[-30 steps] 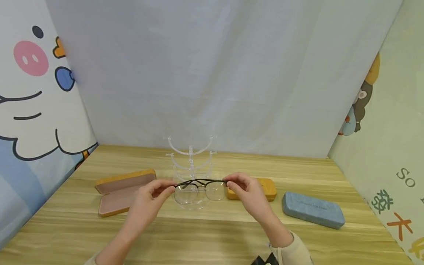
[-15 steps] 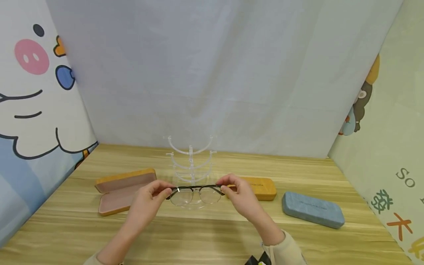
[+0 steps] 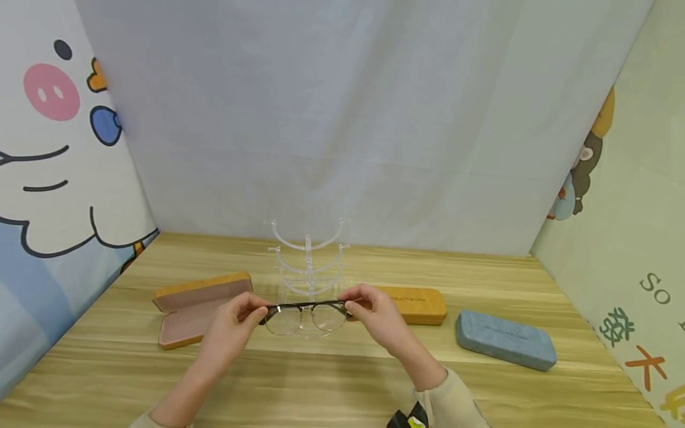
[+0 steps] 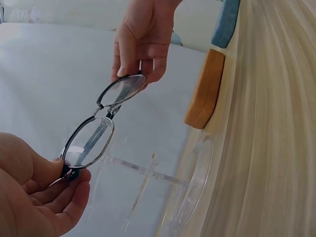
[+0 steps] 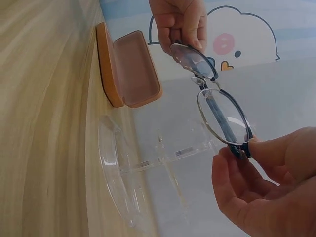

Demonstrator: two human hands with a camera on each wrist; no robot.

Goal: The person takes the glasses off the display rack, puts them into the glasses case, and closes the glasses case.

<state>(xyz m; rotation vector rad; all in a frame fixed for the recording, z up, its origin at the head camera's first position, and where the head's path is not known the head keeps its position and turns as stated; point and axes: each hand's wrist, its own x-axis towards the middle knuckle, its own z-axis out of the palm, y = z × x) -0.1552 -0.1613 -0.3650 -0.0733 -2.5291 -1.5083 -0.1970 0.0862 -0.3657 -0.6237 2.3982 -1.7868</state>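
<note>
A pair of eyeglasses (image 3: 306, 307) with black upper rims and thin metal lower rims is held up in front of a clear tiered display stand (image 3: 309, 270). My left hand (image 3: 230, 327) pinches its left corner between thumb and fingers. At the other corner my right hand (image 3: 382, 321) has the same pinch. Both wrist views show the temples folded behind the lenses (image 4: 91, 143). In the right wrist view the glasses (image 5: 222, 116) hang apart from the stand (image 5: 160, 158).
An orange glasses case (image 3: 189, 321) lies with its lid up at the left. Behind my right hand sits a closed orange case (image 3: 420, 305). Farther right rests a blue case (image 3: 505, 339). A black object (image 3: 409, 418) shows at the front edge near the right sleeve.
Both hands have shifted left with the eyeglasses and slightly toward me. More of the closed orange case shows now. The cases and the stand stay where they were.
</note>
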